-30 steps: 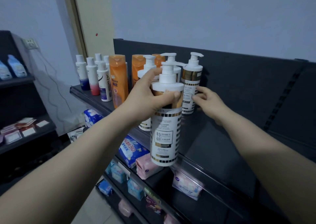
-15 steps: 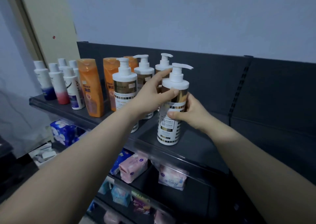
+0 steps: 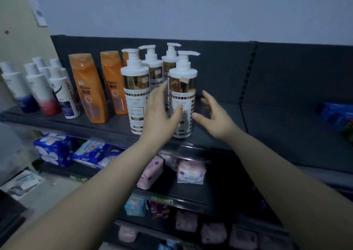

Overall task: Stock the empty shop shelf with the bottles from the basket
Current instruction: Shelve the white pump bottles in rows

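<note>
Standing upright between the hands: one bottle [image 3: 183, 89], pump-topped, white with a gold band and a gold-checked label, at the front of the top shelf [image 3: 267, 127]. Basket: not in view.

Handling (judged): rigid plastic, probably full and so fairly heavy for its width. Tall and narrow, so likely to tip if nudged high up. The wall is smooth and glossy, likely slippery, and the band and label offer no real purchase. The pump [image 3: 188, 54] juts to the right and makes a poor handle, as it may depress or twist. Best hold: round the body at mid-height or lower, palm against one side, second hand steadying the other. Shift it from low down, not from the neck.

Left hand [image 3: 159, 114]: loose, not clenched. Fingers [image 3: 162, 89] straight, running up the bottle's left side, in the gap between it and a neighbour bottle [image 3: 134, 89]. Thumb laid across the front of the label. Touching, not gripping, as far as shows.

Right hand [image 3: 214, 114]: spread wide, holding nothing, just beside the bottle's right side. Thumb tip at the wall: touching or just apart, cannot tell.

Nearby: two more neighbour bottles beyond the left fingers, close-packed. Orange bottles [image 3: 89, 89] left of the left hand, white bottles [image 3: 40, 89] further left. Bare shelf right of the right hand. Soft packs [image 3: 191, 171] on the shelves below the wrists.
</note>
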A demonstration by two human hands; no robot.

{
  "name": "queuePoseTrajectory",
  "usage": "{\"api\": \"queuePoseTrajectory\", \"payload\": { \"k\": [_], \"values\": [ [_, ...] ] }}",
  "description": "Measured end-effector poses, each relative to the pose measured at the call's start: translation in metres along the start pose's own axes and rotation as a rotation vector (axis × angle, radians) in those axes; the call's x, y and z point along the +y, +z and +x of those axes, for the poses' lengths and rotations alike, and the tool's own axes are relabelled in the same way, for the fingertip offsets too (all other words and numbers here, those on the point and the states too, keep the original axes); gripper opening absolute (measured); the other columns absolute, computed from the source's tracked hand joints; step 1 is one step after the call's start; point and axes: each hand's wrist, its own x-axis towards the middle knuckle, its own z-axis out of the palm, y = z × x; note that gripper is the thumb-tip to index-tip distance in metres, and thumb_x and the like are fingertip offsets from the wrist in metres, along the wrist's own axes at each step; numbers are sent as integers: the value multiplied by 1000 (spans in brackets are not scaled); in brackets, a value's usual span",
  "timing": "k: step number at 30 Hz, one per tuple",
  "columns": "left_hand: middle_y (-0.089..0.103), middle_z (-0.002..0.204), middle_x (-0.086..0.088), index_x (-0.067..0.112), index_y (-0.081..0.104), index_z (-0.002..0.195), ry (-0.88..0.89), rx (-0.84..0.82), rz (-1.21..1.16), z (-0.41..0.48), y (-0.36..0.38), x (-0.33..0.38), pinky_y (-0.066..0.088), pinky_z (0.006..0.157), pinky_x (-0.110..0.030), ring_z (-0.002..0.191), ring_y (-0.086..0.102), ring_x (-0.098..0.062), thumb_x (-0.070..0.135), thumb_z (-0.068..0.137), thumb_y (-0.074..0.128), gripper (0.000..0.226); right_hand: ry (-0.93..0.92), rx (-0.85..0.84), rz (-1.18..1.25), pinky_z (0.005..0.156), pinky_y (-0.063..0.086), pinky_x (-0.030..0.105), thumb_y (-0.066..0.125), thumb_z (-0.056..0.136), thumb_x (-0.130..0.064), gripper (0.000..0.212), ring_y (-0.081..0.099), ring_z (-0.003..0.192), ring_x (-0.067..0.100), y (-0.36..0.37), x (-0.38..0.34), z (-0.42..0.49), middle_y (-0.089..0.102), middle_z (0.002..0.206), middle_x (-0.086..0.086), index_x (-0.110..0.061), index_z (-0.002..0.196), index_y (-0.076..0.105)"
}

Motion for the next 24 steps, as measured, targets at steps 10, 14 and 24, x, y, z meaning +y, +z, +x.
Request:
{"api": "queuePoseTrajectory", "payload": {
  "k": [10,14,24],
  "values": [
    [42,144,-18,6,39,144,376,-392,126,-79,73,36,31,113,-42,136,38,-31,19,89,64,62,88,219,-652,117,17,36,49,99,-32,59,20,144,25,-45,24,-147,30,154,7,-14,150,25],
    [46,139,-21,3,40,143,455,-517,108,-116,115,65,35,109,-47,129,44,-36,19,87,64,62,202,277,-786,118,17,41,48,98,-36,60,19,145,25,-77,43,-213,30,154,8,-14,150,27],
    [45,142,-20,7,34,148,647,-840,-62,-268,221,199,36,108,-48,129,44,-35,24,90,62,66,546,449,-871,119,14,41,49,97,-37,60,18,146,27,-157,86,-447,31,154,10,-15,149,29]
  ]
}}
